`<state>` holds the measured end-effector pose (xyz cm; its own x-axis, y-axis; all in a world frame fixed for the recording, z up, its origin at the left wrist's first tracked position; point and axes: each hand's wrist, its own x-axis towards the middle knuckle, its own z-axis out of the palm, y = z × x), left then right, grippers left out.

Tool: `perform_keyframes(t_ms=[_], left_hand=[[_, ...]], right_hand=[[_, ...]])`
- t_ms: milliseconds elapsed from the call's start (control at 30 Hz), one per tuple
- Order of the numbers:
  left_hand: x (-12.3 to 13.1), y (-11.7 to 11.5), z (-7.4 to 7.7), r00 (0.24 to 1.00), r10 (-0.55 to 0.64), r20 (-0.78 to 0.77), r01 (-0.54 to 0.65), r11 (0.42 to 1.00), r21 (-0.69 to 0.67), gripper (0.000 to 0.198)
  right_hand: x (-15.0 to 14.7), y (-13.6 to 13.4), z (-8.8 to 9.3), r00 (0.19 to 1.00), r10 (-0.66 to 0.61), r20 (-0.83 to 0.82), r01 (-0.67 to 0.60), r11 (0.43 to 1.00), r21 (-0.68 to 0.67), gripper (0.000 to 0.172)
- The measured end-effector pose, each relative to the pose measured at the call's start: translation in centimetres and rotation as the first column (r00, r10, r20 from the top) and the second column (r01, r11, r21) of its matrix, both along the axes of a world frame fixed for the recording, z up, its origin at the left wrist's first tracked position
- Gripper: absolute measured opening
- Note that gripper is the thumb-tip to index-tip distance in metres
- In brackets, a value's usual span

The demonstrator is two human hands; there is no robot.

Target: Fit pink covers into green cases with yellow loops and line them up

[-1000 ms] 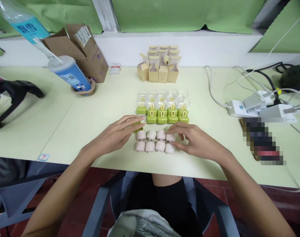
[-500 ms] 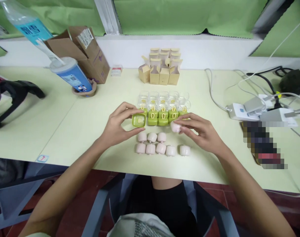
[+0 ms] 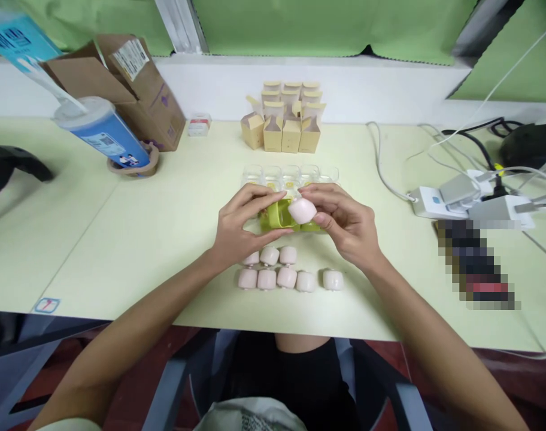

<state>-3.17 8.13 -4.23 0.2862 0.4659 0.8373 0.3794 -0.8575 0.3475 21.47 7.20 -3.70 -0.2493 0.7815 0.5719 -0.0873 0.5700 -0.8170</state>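
My left hand [image 3: 241, 224] grips a small green case [image 3: 278, 214] above the table, tilted toward my right. My right hand [image 3: 342, 221] pinches a pink rounded piece [image 3: 302, 211] and holds it against the green case. Below my hands lie several more pink pieces [image 3: 277, 275] in two short rows, one pink piece [image 3: 333, 279] a little apart on the right. Behind my hands stand more green cases [image 3: 311, 226] and clear lids [image 3: 291, 175], partly hidden by my fingers.
Small tan cartons [image 3: 282, 123] stand in a cluster at the back by the wall. A blue cup [image 3: 103, 133] with a straw and a brown cardboard box [image 3: 133, 90] sit at the left. Chargers and white cables [image 3: 461, 194] crowd the right side.
My left hand picked a green case out of the row and lifted it. My right hand picked up a pink piece and brought it to the case. The two hands have come together.
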Motion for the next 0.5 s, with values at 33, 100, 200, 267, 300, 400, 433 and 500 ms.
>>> perform_keyframes(t_ms=[33, 100, 200, 267, 300, 400, 433, 500], left_hand=[[0.0, -0.2, 0.0, 1.0, -0.004, -0.006, 0.004, 1.0, 0.011, 0.06], [-0.1, -0.3, -0.1, 1.0, 0.001, -0.018, 0.0, 1.0, 0.024, 0.061], [-0.4, -0.4, -0.5, 0.999, 0.035, -0.033, -0.033, 0.998, 0.044, 0.06], [-0.5, -0.4, -0.7, 0.997, 0.072, -0.042, -0.069, 0.996, 0.056, 0.06], [-0.6, -0.4, -0.7, 0.995, 0.09, -0.045, -0.088, 0.994, 0.059, 0.06], [-0.7, -0.5, -0.8, 0.992, 0.116, -0.06, -0.112, 0.992, 0.053, 0.064], [-0.6, -0.5, -0.7, 0.992, 0.109, -0.064, -0.106, 0.993, 0.052, 0.064], [-0.6, -0.5, -0.7, 0.994, 0.083, -0.066, -0.079, 0.995, 0.059, 0.062]], right_hand=[[-0.1, -0.1, -0.1, 1.0, 0.002, 0.023, -0.002, 1.0, 0.009, 0.028], [-0.2, -0.4, -0.3, 0.998, -0.006, 0.063, 0.005, 1.0, 0.01, 0.029], [-0.5, -0.6, -0.5, 0.996, -0.016, 0.086, 0.016, 1.0, 0.01, 0.029], [-0.8, -0.7, -0.6, 0.998, -0.014, 0.068, 0.014, 1.0, 0.002, 0.028], [-0.8, -0.8, -0.6, 0.998, -0.012, 0.054, 0.013, 1.0, -0.007, 0.027], [-1.1, -1.1, -0.6, 0.999, -0.023, 0.048, 0.025, 0.999, -0.032, 0.025], [-1.1, -1.2, -0.6, 0.998, -0.032, 0.061, 0.034, 0.999, -0.035, 0.024], [-1.3, -1.3, -0.7, 0.997, -0.041, 0.069, 0.044, 0.998, -0.036, 0.024]])
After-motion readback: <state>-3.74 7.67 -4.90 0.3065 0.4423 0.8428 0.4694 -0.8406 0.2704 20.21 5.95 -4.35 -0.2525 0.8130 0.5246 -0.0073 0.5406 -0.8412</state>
